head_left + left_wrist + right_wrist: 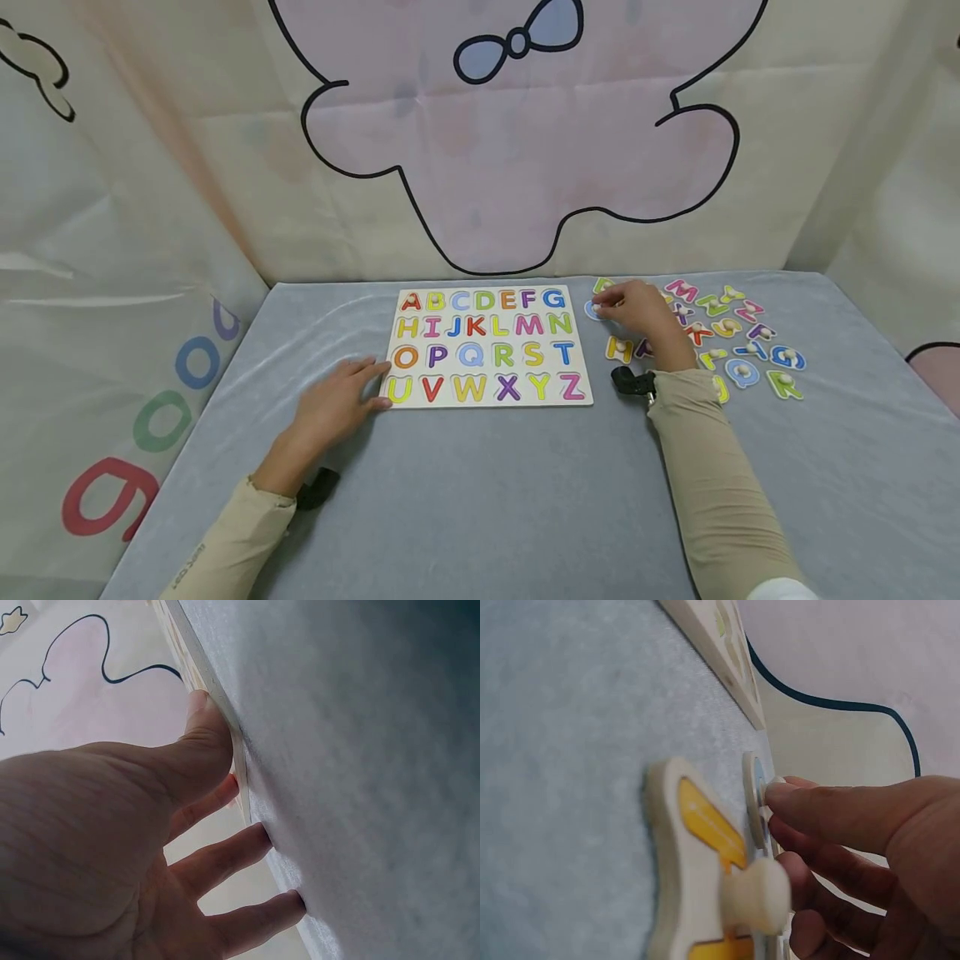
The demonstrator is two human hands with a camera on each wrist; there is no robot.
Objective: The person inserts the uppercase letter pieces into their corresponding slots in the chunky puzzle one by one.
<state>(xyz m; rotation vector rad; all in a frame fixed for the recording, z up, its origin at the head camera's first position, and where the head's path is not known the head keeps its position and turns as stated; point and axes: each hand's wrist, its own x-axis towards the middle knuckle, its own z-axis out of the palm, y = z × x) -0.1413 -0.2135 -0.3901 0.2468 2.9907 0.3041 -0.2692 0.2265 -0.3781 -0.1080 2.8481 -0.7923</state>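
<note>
A white alphabet puzzle board (487,337) with rows of coloured letters lies flat on the table. My left hand (341,406) rests at its lower left edge, fingers spread, the thumb against the board's side in the left wrist view. To the right of the board, my right hand (637,312) pinches the knob of a blue letter piece (753,799) between thumb and finger. That piece stands at the cloth, mostly hidden by the fingers in the head view. Nearer the right wrist camera lies a yellow-orange H piece (618,349) with a round wooden knob (761,896).
Several knobbed letter pieces lie scattered on the right of the table, among them a green R (784,385), a blue G (787,357) and a pink M (681,290). Grey cloth (487,500) covers the table. A printed curtain (510,167) hangs behind it.
</note>
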